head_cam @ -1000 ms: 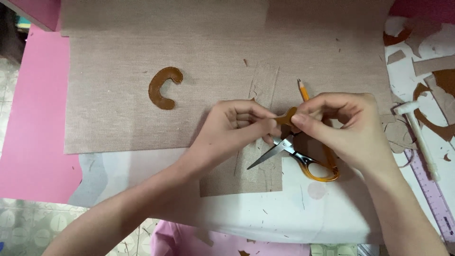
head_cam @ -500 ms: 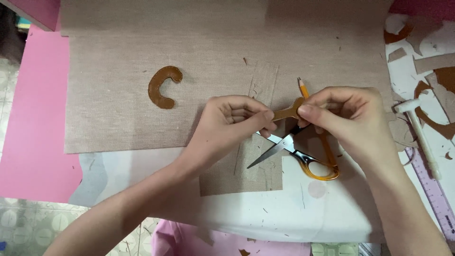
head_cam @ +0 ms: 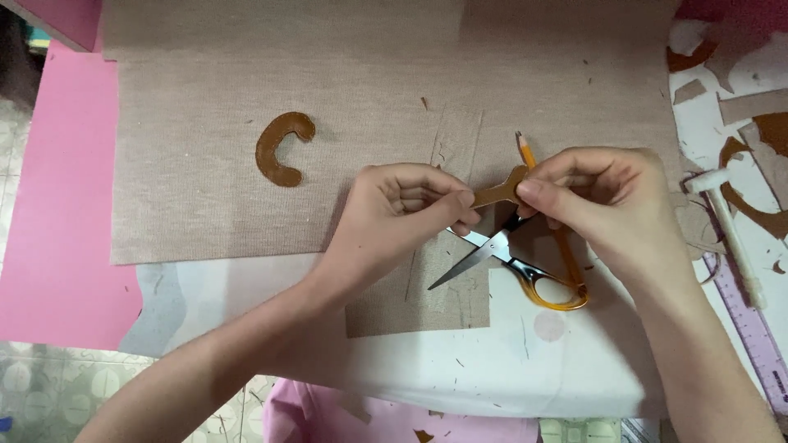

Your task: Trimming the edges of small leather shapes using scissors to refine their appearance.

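My left hand point(head_cam: 410, 209) and my right hand point(head_cam: 603, 201) pinch a small brown cut-out piece point(head_cam: 501, 190) between them, one at each end, above the beige fabric point(head_cam: 213, 172). Beneath the hands lies a pair of scissors point(head_cam: 513, 262) with orange handles, blades parted, resting on a smaller beige fabric piece point(head_cam: 427, 303). An orange pencil point(head_cam: 525, 150) pokes out behind the right hand. A brown C-shaped cut-out point(head_cam: 281, 148) lies on the fabric to the left.
A pink sheet point(head_cam: 57, 213) lies at the left. Brown and beige scraps point(head_cam: 751, 131) are scattered at the right, with a white stick-like tool point(head_cam: 730, 230) and a purple ruler point(head_cam: 751, 328). The white table cover point(head_cam: 509, 369) shows in front.
Both hands lifted slightly off the scissors and the brown piece now sits straighter between the fingertips. The scissors stay on the table.
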